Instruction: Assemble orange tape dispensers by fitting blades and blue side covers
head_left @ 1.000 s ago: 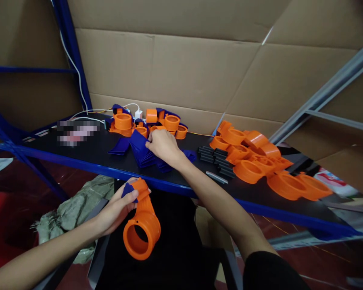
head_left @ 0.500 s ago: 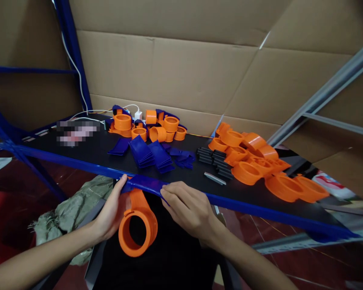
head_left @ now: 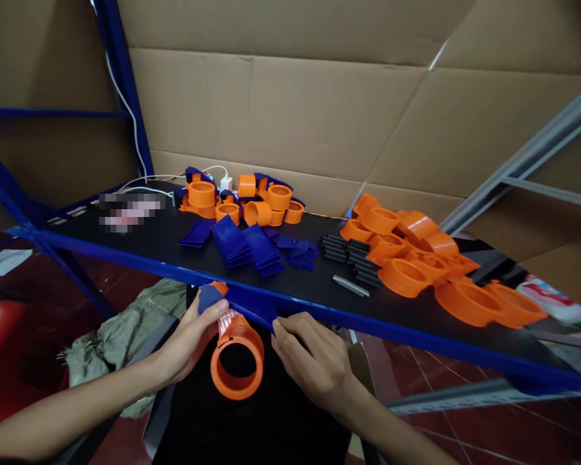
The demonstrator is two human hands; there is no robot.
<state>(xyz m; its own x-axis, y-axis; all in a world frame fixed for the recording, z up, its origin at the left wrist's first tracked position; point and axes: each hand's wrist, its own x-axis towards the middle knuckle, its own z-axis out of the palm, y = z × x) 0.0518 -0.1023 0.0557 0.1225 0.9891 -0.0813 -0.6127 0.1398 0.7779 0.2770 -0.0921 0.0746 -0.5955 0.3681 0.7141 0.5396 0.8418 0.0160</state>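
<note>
My left hand grips an orange plastic ring part by its neck, just below the blue front edge of the black table; a small blue piece sits under my thumb at its top. My right hand pinches one end of a blue flat strip that lies against the orange part. Both hands are over my lap, close together.
On the table lie stacks of blue strips, a cluster of small orange rings at the back, black blocks and a pile of large orange ring parts at the right. Cardboard walls stand behind. A grey sack lies at the left.
My right hand left the blue stack on the table, came down with a blue strip, and brought it to the orange part in my left hand.
</note>
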